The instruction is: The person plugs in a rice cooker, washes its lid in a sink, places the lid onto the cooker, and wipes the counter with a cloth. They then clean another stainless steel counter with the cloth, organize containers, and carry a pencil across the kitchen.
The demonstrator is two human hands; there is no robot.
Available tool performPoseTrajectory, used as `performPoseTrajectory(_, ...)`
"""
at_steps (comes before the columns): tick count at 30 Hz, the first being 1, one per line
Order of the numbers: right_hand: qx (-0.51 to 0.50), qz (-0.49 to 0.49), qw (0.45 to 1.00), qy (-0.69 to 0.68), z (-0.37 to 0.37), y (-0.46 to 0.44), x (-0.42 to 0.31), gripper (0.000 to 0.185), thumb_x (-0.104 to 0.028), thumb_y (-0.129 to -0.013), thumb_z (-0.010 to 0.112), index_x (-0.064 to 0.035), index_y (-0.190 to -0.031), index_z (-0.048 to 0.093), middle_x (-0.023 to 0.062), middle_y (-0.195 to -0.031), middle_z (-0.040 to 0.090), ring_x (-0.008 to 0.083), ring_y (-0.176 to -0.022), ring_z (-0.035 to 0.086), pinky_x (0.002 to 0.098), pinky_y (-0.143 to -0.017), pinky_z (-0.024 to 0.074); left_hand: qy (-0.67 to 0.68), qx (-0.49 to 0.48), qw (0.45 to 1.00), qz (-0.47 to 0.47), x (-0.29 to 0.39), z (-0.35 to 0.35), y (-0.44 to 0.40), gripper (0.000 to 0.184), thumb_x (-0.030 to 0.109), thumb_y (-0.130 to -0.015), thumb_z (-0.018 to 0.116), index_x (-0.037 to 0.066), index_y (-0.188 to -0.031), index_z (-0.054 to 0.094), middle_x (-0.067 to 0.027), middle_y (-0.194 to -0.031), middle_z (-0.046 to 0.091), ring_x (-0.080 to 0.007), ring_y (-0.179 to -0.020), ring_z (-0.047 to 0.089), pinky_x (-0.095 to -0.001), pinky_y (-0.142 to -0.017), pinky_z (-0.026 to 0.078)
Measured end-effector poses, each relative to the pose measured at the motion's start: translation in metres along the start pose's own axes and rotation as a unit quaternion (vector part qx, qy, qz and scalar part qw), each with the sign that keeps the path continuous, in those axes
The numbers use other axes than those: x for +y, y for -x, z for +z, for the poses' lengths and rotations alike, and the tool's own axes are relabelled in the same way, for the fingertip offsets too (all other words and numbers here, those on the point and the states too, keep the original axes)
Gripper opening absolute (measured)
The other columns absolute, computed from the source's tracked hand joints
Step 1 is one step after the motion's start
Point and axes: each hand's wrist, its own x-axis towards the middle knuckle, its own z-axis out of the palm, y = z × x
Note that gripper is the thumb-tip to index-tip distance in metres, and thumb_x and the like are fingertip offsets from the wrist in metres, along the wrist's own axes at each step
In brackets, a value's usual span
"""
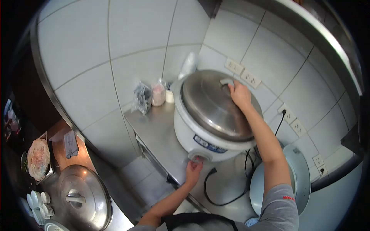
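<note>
A large white rice cooker [185, 133] stands on a steel table, covered by a domed metal lid [206, 109]. My right hand [241, 95] is closed around the lid's pale handle [226, 81]. Low on the cooker's front, below a blue label [210, 144], is a grey switch panel [201, 154] with a reddish spot. My left hand [194, 170] reaches up to this panel, its fingers pinched at the switch and partly hiding it. The lid lies on the cooker, and what is inside cannot be seen.
A black cord [225, 203] loops over the steel table [158, 127]. Large metal bowls [302, 177] stand at right. Wrapped items [142, 98] sit behind the cooker. Wall sockets [287, 115] hold plugs. At lower left are another metal lid [86, 208], small white cups [36, 198] and a bagged tray [38, 158].
</note>
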Motion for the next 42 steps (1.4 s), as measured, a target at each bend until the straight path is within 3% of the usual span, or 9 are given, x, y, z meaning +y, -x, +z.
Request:
performPoseTrajectory(8, 0.098, 0.013, 0.992, -0.075, -0.03, 0.066, -0.016, 0.054, -0.038, -0.084, 0.059, -0.0109, -0.128, 0.046, 0.0176, -0.121, 0.042, 0.0363, -0.111, 0.042, 0.0493, -0.092, 0.0337, 0.032, 0.019, 0.993, -0.113, 0.022, -0.005, 0.0, 0.024, 0.022, -0.089, 0.06, 0.007, -0.105, 0.05, -0.0031, -0.091, 0.059, -0.0133, -0.083, 0.061, -0.0272, -0.074, 0.05)
performPoseTrajectory(12, 0.084, -0.097, 0.903, -0.41, -0.08, 0.236, -0.021, 0.02, -0.013, -0.08, 0.06, -0.0043, -0.097, 0.056, 0.0142, -0.097, 0.051, 0.0325, -0.095, 0.048, 0.0406, -0.082, 0.0383, -0.001, 0.014, 0.998, -0.061, 0.009, -0.012, -0.011, 0.025, 0.023, -0.089, 0.06, 0.006, -0.105, 0.051, -0.005, -0.087, 0.06, -0.0137, -0.08, 0.062, -0.027, -0.069, 0.052)
performPoseTrajectory(18, -0.074, -0.014, 0.98, -0.186, -0.109, 0.55, 0.089, 0.016, -0.01, -0.072, 0.07, -0.0082, -0.087, 0.063, 0.0094, -0.094, 0.058, 0.0281, -0.089, 0.055, 0.0386, -0.078, 0.0426, -0.182, -0.021, 0.982, -0.055, 0.023, 0.001, 0.021, 0.037, 0.021, -0.088, 0.059, 0.0, -0.116, 0.048, -0.0086, -0.1, 0.057, -0.0183, -0.09, 0.058, -0.0306, -0.08, 0.048)
performPoseTrajectory(22, -0.158, 0.194, 0.965, -0.076, -0.159, 0.666, 0.179, 0.027, -0.015, -0.08, 0.061, -0.0027, -0.104, 0.06, 0.0172, -0.11, 0.054, 0.0355, -0.104, 0.05, 0.0452, -0.089, 0.0373, -0.567, -0.345, 0.69, 0.29, 0.012, 0.032, 0.131, 0.049, 0.016, -0.074, 0.07, 0.003, -0.116, 0.05, -0.0154, -0.108, 0.051, -0.0322, -0.108, 0.048, -0.0445, -0.098, 0.035)
performPoseTrajectory(28, -0.196, 0.335, 0.915, 0.11, -0.085, 0.681, 0.133, 0.059, -0.032, -0.088, 0.048, 0.0053, -0.132, 0.036, 0.0229, -0.145, 0.024, 0.0444, -0.135, 0.015, 0.0579, -0.103, 0.0205, -0.69, -0.379, 0.553, 0.271, 0.004, 0.03, 0.152, 0.03, 0.018, -0.076, 0.068, 0.006, -0.1, 0.056, -0.0087, -0.103, 0.054, -0.0299, -0.102, 0.05, -0.0434, -0.097, 0.032)
performPoseTrajectory(31, -0.258, 0.261, 0.927, 0.075, -0.074, 0.663, 0.08, 0.066, -0.037, -0.086, 0.051, 0.005, -0.134, 0.035, 0.0224, -0.147, 0.018, 0.0457, -0.135, 0.013, 0.0596, -0.103, 0.0198, -0.602, -0.359, 0.654, 0.285, 0.024, 0.05, 0.137, 0.019, 0.017, -0.084, 0.061, 0.004, -0.097, 0.054, -0.0094, -0.09, 0.055, -0.0271, -0.088, 0.053, -0.0384, -0.087, 0.038)
performPoseTrajectory(34, -0.257, 0.216, 0.94, 0.064, -0.055, 0.612, 0.053, 0.069, -0.039, -0.085, 0.052, 0.0049, -0.134, 0.034, 0.0224, -0.147, 0.018, 0.0465, -0.135, 0.013, 0.0596, -0.103, 0.0198, -0.495, -0.238, 0.83, 0.091, 0.074, 0.103, 0.143, 0.018, 0.018, -0.092, 0.052, 0.001, -0.096, 0.051, -0.0104, -0.078, 0.053, -0.0222, -0.074, 0.051, -0.0321, -0.074, 0.042)
performPoseTrajectory(38, -0.204, 0.231, 0.95, 0.041, 0.016, 0.506, 0.075, 0.068, -0.04, -0.086, 0.049, 0.0059, -0.134, 0.033, 0.0235, -0.147, 0.017, 0.047, -0.134, 0.015, 0.0588, -0.103, 0.0201, -0.398, -0.241, 0.88, 0.093, 0.092, 0.137, 0.139, 0.015, 0.015, -0.094, 0.047, 0.001, -0.095, 0.05, -0.0085, -0.075, 0.049, -0.0155, -0.07, 0.046, -0.0289, -0.066, 0.041)
performPoseTrajectory(42, -0.092, 0.351, 0.929, 0.072, 0.102, 0.396, 0.136, 0.065, -0.038, -0.088, 0.047, 0.0065, -0.134, 0.034, 0.024, -0.144, 0.026, 0.0467, -0.132, 0.019, 0.0538, -0.105, 0.0205, -0.438, -0.36, 0.807, 0.169, 0.097, 0.148, 0.129, 0.009, 0.005, -0.085, 0.054, 0.002, -0.093, 0.051, -0.0124, -0.081, 0.051, -0.0286, -0.077, 0.051, -0.034, -0.07, 0.042)
